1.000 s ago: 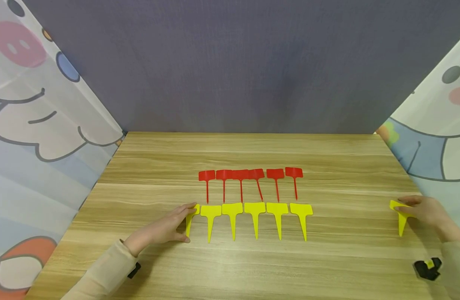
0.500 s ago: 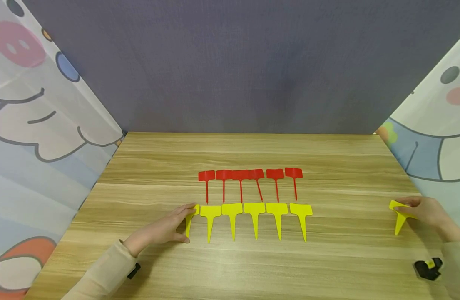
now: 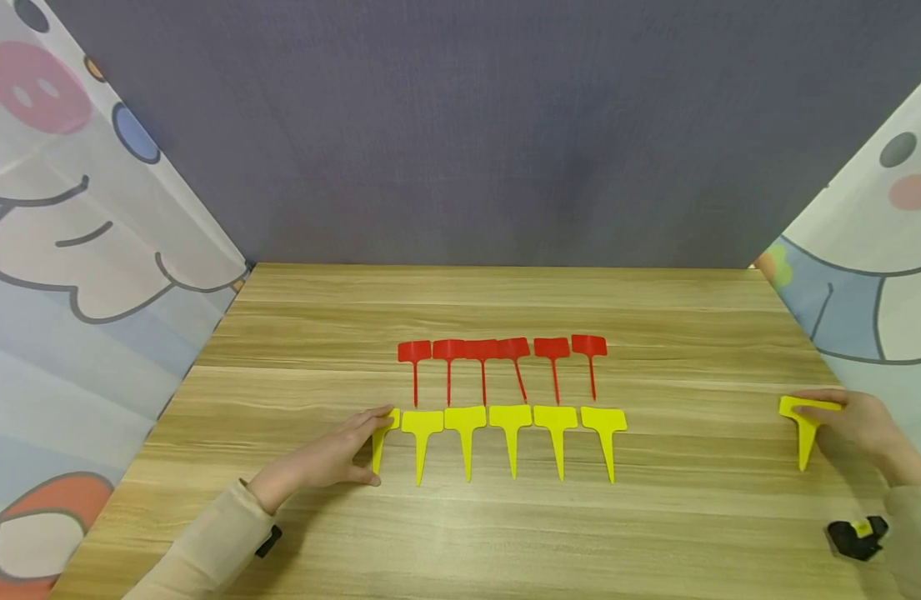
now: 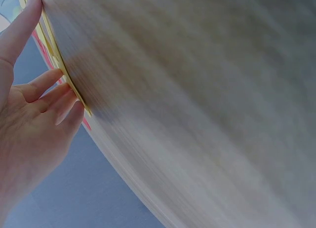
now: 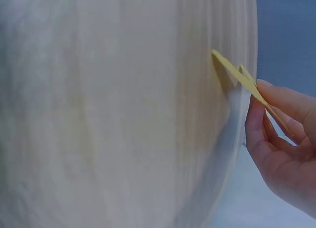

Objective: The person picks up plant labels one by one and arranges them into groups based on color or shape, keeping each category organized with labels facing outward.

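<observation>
In the head view my left hand (image 3: 327, 454) rests at the left end of a row of yellow T-shaped plant labels (image 3: 511, 417). Its fingertips touch the head of the leftmost yellow plant label (image 3: 380, 444), partly covering it, and the thumb lies near the pointed tip. Far to the right, my right hand (image 3: 853, 421) pinches another yellow plant label (image 3: 806, 442), point toward the near edge. The right wrist view shows this label (image 5: 239, 77) edge-on, between thumb and fingers, tilted and casting a shadow on the table.
Behind the yellow row lies a row of red plant labels (image 3: 552, 347) with thin stems, some heads overlapping. A wood-grain table (image 3: 505, 542) carries everything. A grey panel (image 3: 498, 142) rises at its back; cartoon-printed curtains (image 3: 25, 350) hang at both sides.
The yellow plant label in my right hand has turned a little, so more of its head shows. My left hand and both rows have stayed where they were.
</observation>
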`<state>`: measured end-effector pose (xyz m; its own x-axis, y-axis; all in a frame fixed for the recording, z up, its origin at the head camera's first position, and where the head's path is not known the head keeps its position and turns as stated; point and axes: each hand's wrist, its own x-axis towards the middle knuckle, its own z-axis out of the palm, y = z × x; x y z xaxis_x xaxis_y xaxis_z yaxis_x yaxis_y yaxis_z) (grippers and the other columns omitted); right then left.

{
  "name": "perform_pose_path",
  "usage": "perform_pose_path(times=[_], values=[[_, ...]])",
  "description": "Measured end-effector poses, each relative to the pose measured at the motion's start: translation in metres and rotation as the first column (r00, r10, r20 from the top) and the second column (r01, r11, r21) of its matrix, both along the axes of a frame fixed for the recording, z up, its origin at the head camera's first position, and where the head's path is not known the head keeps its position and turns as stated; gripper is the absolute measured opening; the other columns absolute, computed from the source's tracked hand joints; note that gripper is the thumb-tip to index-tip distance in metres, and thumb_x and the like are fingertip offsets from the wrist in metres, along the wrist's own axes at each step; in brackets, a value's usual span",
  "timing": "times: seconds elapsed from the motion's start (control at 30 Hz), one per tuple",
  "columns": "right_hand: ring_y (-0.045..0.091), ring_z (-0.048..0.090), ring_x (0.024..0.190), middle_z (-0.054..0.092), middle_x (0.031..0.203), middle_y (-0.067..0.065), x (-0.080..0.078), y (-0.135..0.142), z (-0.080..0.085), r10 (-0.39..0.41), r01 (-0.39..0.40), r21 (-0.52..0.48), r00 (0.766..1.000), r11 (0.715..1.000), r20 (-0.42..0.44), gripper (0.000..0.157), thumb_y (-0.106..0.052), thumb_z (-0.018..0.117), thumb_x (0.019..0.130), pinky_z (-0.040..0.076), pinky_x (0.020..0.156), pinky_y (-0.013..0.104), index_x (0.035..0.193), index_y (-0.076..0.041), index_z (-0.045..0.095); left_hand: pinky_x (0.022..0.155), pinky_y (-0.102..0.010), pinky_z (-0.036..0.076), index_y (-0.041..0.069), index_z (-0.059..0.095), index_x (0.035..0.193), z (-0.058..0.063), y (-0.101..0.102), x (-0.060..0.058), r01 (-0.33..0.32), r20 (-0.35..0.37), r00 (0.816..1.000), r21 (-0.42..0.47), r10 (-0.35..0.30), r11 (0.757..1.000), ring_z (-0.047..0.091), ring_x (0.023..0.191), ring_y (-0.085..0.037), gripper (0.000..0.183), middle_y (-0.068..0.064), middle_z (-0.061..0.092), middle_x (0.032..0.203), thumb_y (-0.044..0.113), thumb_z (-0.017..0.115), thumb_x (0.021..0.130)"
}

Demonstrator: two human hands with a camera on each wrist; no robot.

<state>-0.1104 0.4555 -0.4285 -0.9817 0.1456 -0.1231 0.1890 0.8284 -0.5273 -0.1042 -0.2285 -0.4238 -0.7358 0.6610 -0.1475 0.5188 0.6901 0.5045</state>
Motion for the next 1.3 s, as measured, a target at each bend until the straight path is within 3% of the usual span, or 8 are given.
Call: perform_pose_path(times=[0.17, 0.3, 0.43, 0.6, 0.83, 0.93, 1.07, 1.3], values=[[0.005, 0.053, 0.076, 0.060, 0.100, 0.004, -0.006, 0.018, -0.013, -0.006, 0.006, -0.022, 1.000, 1.000, 0.000, 0.049, -0.038, 0.056, 0.085, 0.041, 0.070, 0.048, 0.114, 0.001, 0.058, 0.101, -0.046, 0.027, -0.001, 0.036, 0.131, 0.001, 0.000, 0.001, -0.004, 0.012, 1.000, 0.003, 0.004, 1.000, 0.025, 0.127, -0.032, 0.074, -0.014, 0.022, 0.143, 0.027, 0.072, 0.072], [-0.018, 0.041, 0.067, 0.035, 0.092, -0.032, -0.011, 0.027, -0.021, -0.008, 0.008, -0.052, 1.000, 0.999, 0.010, 0.048, -0.046, 0.056, 0.082, 0.046, 0.065, 0.042, 0.113, -0.009, 0.060, 0.101, -0.046, 0.027, 0.000, 0.036, 0.130, 0.001, 0.000, 0.001, -0.006, 0.017, 1.000, 0.005, 0.006, 1.000, 0.025, 0.127, -0.032, 0.074, -0.014, 0.023, 0.143, 0.028, 0.072, 0.072], [0.007, 0.055, 0.080, 0.056, 0.105, 0.001, -0.012, 0.014, -0.011, 0.010, -0.007, -0.044, 0.998, 0.999, 0.056, 0.060, -0.046, 0.052, 0.085, 0.044, 0.069, 0.046, 0.122, 0.001, 0.051, 0.101, -0.046, 0.027, 0.000, 0.036, 0.131, 0.001, 0.000, 0.000, -0.005, 0.015, 1.000, 0.000, 0.005, 1.000, 0.026, 0.128, -0.032, 0.074, -0.014, 0.023, 0.143, 0.029, 0.071, 0.072], [0.050, 0.039, 0.099, 0.032, 0.124, 0.039, -0.008, -0.015, 0.013, 0.036, -0.031, -0.050, 0.996, 0.998, 0.087, 0.062, -0.041, 0.050, 0.088, 0.044, 0.070, 0.050, 0.122, 0.011, 0.045, 0.101, -0.046, 0.027, 0.000, 0.036, 0.131, 0.000, -0.001, 0.000, -0.004, 0.011, 1.000, -0.003, 0.004, 1.000, 0.025, 0.128, -0.032, 0.074, -0.013, 0.023, 0.143, 0.029, 0.072, 0.072], [-0.016, 0.042, 0.071, 0.040, 0.121, 0.037, -0.010, -0.032, 0.022, 0.093, -0.089, -0.056, 0.994, 0.994, 0.061, 0.055, -0.037, 0.057, 0.085, 0.051, 0.061, 0.032, 0.117, 0.008, 0.052, 0.100, -0.046, 0.027, 0.000, 0.036, 0.131, 0.000, -0.001, 0.000, -0.001, 0.012, 1.000, 0.002, 0.001, 1.000, 0.026, 0.127, -0.032, 0.074, -0.013, 0.023, 0.143, 0.029, 0.071, 0.072], [-0.019, 0.042, 0.070, 0.059, 0.106, 0.015, -0.012, -0.036, 0.026, 0.103, -0.094, -0.132, 0.993, 0.987, 0.064, 0.042, -0.034, 0.060, 0.084, 0.051, 0.062, 0.030, 0.113, -0.003, 0.060, 0.100, -0.046, 0.028, 0.000, 0.036, 0.131, 0.000, 0.000, 0.000, 0.000, 0.007, 1.000, 0.000, 0.000, 1.000, 0.026, 0.127, -0.032, 0.074, -0.014, 0.023, 0.143, 0.029, 0.072, 0.072], [-0.005, 0.054, 0.075, 0.060, 0.100, 0.002, -0.014, -0.045, 0.030, 0.110, -0.095, -0.172, 0.991, 0.980, 0.076, 0.035, -0.033, 0.060, 0.083, 0.052, 0.064, 0.030, 0.109, -0.009, 0.063, 0.101, -0.047, 0.027, 0.000, 0.036, 0.131, 0.001, 0.000, 0.000, -0.002, 0.013, 1.000, 0.000, 0.002, 1.000, 0.025, 0.128, -0.032, 0.075, -0.014, 0.023, 0.143, 0.028, 0.072, 0.072], [0.052, 0.036, 0.106, 0.039, 0.123, 0.036, -0.017, -0.060, 0.035, 0.200, -0.202, 0.000, 0.970, 0.979, 0.140, 0.060, -0.041, 0.049, 0.088, 0.043, 0.072, 0.048, 0.124, 0.007, 0.045, 0.100, -0.047, 0.027, -0.001, 0.034, 0.132, 0.002, 0.001, 0.000, -0.004, 0.015, 1.000, -0.002, 0.004, 1.000, 0.025, 0.127, -0.033, 0.076, -0.014, 0.023, 0.143, 0.027, 0.072, 0.072]])
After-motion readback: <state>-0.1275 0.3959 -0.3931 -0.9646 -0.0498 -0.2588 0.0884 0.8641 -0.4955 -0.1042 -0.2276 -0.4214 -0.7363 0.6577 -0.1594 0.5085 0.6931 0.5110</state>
